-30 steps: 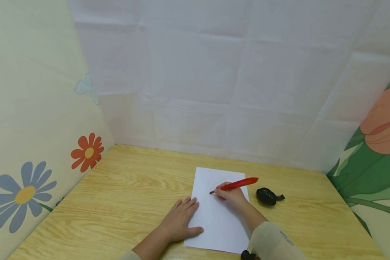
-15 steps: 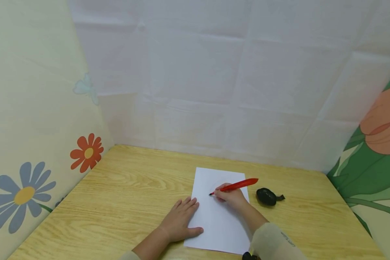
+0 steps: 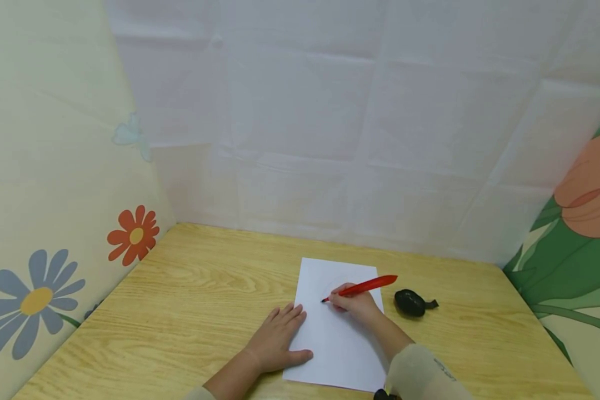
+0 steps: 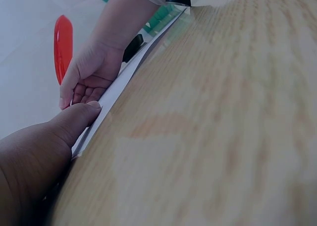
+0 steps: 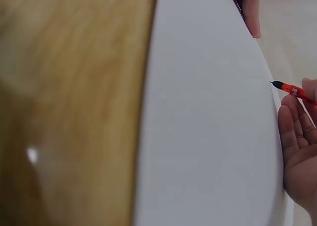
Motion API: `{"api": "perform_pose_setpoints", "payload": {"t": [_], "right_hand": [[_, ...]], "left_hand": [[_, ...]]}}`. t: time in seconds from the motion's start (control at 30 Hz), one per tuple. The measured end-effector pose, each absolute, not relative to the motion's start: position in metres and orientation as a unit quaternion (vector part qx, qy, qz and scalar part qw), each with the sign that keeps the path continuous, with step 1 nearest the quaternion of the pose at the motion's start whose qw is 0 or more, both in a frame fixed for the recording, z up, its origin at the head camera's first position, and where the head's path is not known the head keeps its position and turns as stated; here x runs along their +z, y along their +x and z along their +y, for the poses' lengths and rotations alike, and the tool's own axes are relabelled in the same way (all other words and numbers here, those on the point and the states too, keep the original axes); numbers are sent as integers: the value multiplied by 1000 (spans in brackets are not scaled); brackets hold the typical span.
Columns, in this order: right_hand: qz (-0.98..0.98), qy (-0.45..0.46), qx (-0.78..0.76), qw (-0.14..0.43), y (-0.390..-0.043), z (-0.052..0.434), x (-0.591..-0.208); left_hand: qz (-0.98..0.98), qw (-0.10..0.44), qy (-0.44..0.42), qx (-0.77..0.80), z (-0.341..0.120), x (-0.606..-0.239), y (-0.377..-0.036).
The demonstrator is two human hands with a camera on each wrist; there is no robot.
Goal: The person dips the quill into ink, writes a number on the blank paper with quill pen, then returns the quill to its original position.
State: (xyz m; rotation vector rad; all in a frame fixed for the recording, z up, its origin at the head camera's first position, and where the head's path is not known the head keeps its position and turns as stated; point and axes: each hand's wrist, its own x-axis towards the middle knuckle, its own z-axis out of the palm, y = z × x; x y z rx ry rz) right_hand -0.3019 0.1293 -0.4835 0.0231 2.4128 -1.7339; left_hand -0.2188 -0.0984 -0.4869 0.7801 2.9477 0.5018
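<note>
A sheet of white paper (image 3: 330,350) lies on the wooden table. My right hand (image 3: 357,304) pinches a red pen (image 3: 367,285) with a wide, pointed back end, slanting up to the right. Its dark tip meets the upper middle of the sheet, where a faint curved line shows near the fingers. In the right wrist view the pen (image 5: 292,90) sits between thumb and fingers. My left hand (image 3: 276,341) rests flat on the sheet's left edge, fingers and thumb spread. The left wrist view shows that thumb on the paper (image 4: 111,97) and the pen (image 4: 63,50) standing up beyond.
A glossy black oval object (image 3: 410,303) with a short strap lies right of the paper. Another small black thing (image 3: 381,394) shows by the right sleeve at the bottom edge. A white cloth (image 3: 300,139) hangs behind the table (image 3: 205,289), with flower-printed panels on both sides.
The pen tip has moved slightly down and a little left on the sheet, my right hand shifting down with it. A faint curved line now shows near the fingers. My left hand stays put.
</note>
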Motion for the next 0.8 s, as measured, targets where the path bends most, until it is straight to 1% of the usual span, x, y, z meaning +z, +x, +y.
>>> {"api": "perform_pose_setpoints", "payload": {"t": [0.8], "right_hand": [[818,-4,-565,109,-296,131,-480]], "left_hand": [[953,20,252,168,-98,-487,-218]]}}
